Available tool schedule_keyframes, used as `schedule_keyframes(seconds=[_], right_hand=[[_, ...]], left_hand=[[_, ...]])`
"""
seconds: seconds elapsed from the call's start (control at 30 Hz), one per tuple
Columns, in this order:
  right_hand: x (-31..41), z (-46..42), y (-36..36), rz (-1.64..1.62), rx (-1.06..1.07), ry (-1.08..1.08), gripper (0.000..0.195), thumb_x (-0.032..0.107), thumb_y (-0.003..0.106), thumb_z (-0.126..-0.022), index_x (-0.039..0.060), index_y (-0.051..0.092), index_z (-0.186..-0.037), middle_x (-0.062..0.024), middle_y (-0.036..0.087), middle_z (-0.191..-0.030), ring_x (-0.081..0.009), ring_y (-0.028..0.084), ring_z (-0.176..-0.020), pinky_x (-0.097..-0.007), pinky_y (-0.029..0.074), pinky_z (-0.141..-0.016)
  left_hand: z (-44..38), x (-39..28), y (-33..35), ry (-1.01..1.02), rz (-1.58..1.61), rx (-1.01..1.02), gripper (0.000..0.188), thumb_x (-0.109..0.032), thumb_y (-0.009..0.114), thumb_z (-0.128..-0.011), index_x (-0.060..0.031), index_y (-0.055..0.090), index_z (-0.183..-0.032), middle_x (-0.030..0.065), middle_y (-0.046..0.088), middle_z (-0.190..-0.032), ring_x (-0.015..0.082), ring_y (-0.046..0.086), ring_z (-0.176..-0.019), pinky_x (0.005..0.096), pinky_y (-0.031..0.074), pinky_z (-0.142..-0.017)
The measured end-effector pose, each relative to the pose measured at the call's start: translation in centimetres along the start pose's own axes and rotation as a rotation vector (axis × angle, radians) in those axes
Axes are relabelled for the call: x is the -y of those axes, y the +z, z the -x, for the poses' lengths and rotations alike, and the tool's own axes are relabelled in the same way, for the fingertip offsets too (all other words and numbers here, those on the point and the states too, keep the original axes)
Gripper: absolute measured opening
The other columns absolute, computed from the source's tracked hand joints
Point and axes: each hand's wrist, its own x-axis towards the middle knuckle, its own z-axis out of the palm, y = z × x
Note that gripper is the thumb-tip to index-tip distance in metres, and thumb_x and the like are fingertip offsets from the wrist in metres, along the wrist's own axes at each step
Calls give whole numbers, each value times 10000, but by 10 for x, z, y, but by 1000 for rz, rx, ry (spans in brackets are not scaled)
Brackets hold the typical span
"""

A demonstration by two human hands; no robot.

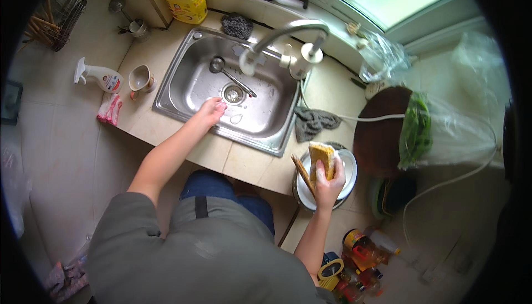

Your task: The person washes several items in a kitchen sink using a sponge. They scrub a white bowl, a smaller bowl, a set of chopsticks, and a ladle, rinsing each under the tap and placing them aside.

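My right hand grips a soapy yellow sponge above white dishes stacked at the counter's edge, right of the sink. Wooden chopsticks lean over the dishes, left of that hand. Over the near side of the stainless steel sink, my left hand is held with its fingers partly curled; nothing shows in it. A metal ladle lies in the basin, close to the drain strainer. The faucet arches over the sink's far right part.
A mug and a spray bottle stand left of the sink. Behind it are a yellow detergent jug and a dark scrubber. A grey cloth, a round dark board and bagged greens lie to the right.
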Motion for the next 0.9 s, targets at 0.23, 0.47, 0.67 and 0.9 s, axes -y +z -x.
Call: schedule_keyframes(seconds=[0.23, 0.47, 0.67, 0.9], right_hand=[[20, 12, 66, 77, 67, 88, 303, 74, 669, -814, -55, 591, -1077, -133, 613, -899, -216, 616, -822, -312, 482, -770], [23, 39, 86, 103, -19, 271, 254, 48, 653, -826, -68, 586, -1042, -102, 599, -929, -176, 577, -843, -282, 462, -780], [27, 31, 121, -41, 39, 293, 269, 43, 646, -832, -61, 579, -1070, -100, 604, -984, -171, 571, -898, -284, 452, -835], [15, 3, 188, -269, 46, 318, 324, 70, 638, -853, -41, 574, -1150, -89, 622, -1025, -173, 589, -942, -288, 453, -857]], left_hand=[[-180, 26, 30, 128, -79, -100, 89, -142, 578, -914, -73, 624, -881, 48, 639, -812, 81, 578, -637, 222, 437, -493], [-166, 5, 85, 158, -646, -548, 438, -275, 721, -795, 25, 608, -1095, 215, 640, -1106, 326, 631, -1006, 398, 500, -827], [-244, -13, 18, 426, -491, -489, 289, -259, 639, -866, -28, 582, -1032, 122, 627, -922, 237, 602, -786, 364, 490, -675], [-90, -46, 25, 89, -300, 230, 205, -262, 461, -994, -124, 420, -849, 12, 466, -622, 108, 435, -475, 243, 350, -415]])
